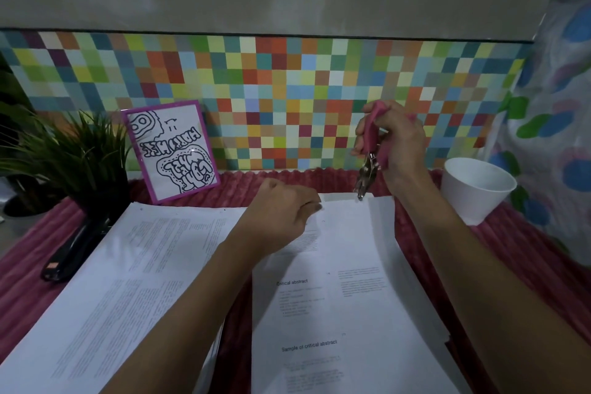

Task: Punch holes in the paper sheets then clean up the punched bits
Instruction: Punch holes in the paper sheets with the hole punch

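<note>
Two stacks of printed paper lie on a red ribbed cloth: a left stack [128, 272] and a right stack [345, 297]. My right hand [398, 144] grips a pink-handled hole punch [369, 150], held upright with its metal jaws pointing down just above the far edge of the right stack. My left hand [284, 211] rests with curled fingers on the far end of the right stack, pinching the top sheet's edge near the punch.
A white paper cup [476, 189] stands at the right, beyond the paper. A black stapler [75, 249] lies left of the left stack. A purple-framed drawing [171, 150] and a potted plant [64, 157] stand at the back left against the tiled wall.
</note>
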`<state>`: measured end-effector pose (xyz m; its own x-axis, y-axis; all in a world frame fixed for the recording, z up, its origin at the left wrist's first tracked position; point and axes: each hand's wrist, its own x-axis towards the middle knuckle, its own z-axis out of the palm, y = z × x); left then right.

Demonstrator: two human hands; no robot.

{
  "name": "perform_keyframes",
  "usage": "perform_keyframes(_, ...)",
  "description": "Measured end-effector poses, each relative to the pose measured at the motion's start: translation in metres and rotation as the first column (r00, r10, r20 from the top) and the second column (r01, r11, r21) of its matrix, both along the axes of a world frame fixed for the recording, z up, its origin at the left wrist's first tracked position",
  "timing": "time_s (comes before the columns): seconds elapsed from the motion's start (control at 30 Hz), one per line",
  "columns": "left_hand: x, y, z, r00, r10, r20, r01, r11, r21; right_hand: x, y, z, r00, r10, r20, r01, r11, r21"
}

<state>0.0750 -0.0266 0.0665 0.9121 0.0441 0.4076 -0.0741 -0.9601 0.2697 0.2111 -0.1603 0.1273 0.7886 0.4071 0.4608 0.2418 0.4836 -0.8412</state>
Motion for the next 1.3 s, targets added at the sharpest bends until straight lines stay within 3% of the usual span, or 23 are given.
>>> perform_keyframes(0.43,-0.001,-0.001,0.003,0.999,-0.01,0.036,0.009,1.0,0.023,-0.002,0.002,-0.003,0.997,0.071,0.026,-0.072,0.997,0.014)
perform_keyframes(1.3,0.001,-0.001,0.005,0.995,-0.051,0.088,0.052,0.999,-0.006,-0.001,0.004,-0.01,0.995,0.062,0.074,-0.056,0.996,-0.074)
